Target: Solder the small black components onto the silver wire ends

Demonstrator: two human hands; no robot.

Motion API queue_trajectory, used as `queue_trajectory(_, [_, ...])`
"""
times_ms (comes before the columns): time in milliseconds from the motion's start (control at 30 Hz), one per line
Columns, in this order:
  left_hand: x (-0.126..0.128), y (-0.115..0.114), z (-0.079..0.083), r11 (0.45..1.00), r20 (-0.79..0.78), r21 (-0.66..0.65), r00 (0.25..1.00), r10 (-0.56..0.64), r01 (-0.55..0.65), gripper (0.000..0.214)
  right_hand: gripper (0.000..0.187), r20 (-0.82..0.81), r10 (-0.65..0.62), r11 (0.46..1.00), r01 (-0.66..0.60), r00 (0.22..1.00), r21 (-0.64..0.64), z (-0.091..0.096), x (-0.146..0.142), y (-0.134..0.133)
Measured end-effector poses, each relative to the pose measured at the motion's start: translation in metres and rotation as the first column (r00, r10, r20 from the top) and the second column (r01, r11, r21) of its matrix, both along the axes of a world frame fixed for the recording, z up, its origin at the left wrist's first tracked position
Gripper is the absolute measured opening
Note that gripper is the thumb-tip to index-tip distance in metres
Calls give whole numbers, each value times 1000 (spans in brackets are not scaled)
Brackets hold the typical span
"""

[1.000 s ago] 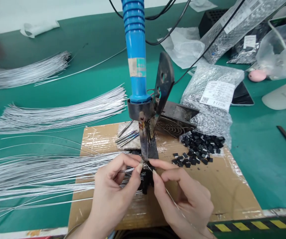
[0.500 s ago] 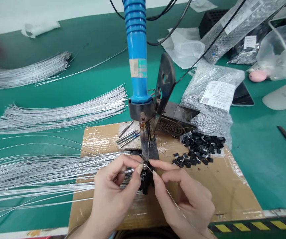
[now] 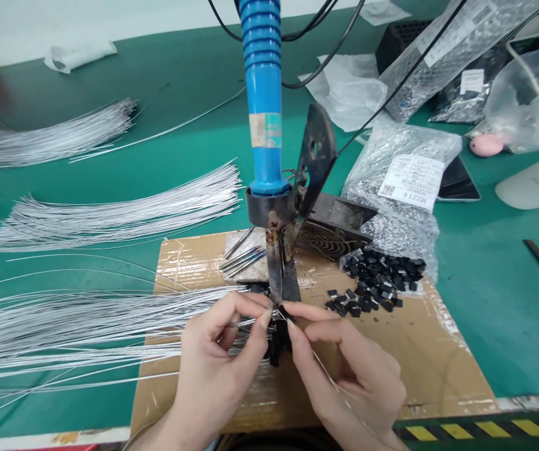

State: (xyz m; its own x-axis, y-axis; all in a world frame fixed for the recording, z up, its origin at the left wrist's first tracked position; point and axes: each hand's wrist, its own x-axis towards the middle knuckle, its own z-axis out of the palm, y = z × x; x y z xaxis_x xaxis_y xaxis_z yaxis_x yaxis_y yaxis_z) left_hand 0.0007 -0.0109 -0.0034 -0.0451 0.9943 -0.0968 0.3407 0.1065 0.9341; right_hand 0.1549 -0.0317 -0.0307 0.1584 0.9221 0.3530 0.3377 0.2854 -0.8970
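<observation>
A blue-handled soldering iron (image 3: 264,100) is fixed upright in a metal holder (image 3: 269,208), its tip pointing down between my hands. My left hand (image 3: 225,363) pinches thumb and forefinger together right at the tip; the small piece in them is mostly hidden. From the right, my right hand (image 3: 349,369) holds a thin silvery solder wire (image 3: 323,369), its end at the tip and the rest trailing down across the palm. Black connector pieces (image 3: 278,344) lie just below the fingertips, partly covered. A bundle of thin silver-grey wires (image 3: 109,319) reaches in behind my left hand.
Cardboard (image 3: 431,363) lies under the work. Small black connectors (image 3: 382,279) are heaped at right beside a labelled bubble-wrap bag (image 3: 403,169). Another wire bundle (image 3: 123,210) lies at left. Metal tips (image 3: 245,260) rest behind the hands. A black coiled stand (image 3: 337,228) stands behind the iron.
The whole view has shifted slightly, so things appear a little farther right. Both hands keep their pinch at the iron's tip, with hardly any other movement.
</observation>
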Motion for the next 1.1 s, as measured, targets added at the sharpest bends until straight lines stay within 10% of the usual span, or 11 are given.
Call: queue_trajectory(1100, [-9,-1,-4,995,-210,21,973,-93,100,16,18,-61,71,994,-75,996,-80,-9,8,-4])
